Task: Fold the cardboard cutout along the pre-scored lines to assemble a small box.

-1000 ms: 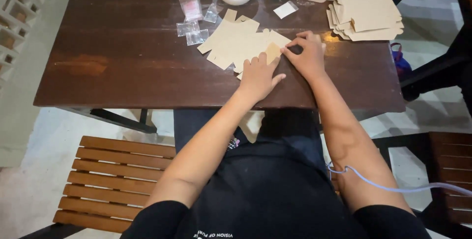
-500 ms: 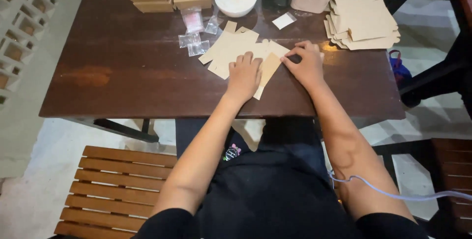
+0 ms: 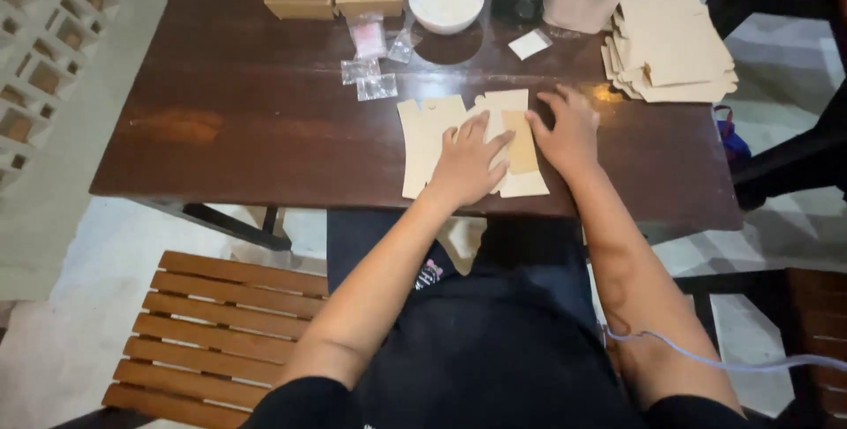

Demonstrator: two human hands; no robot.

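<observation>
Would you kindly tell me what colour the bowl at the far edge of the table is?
The bowl is white, seen best in the head view.

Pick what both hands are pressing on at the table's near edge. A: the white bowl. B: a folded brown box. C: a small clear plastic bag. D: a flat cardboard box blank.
D: the left hand and right hand lie flat on the tan flat cardboard box blank; the white bowl sits far back.
</observation>
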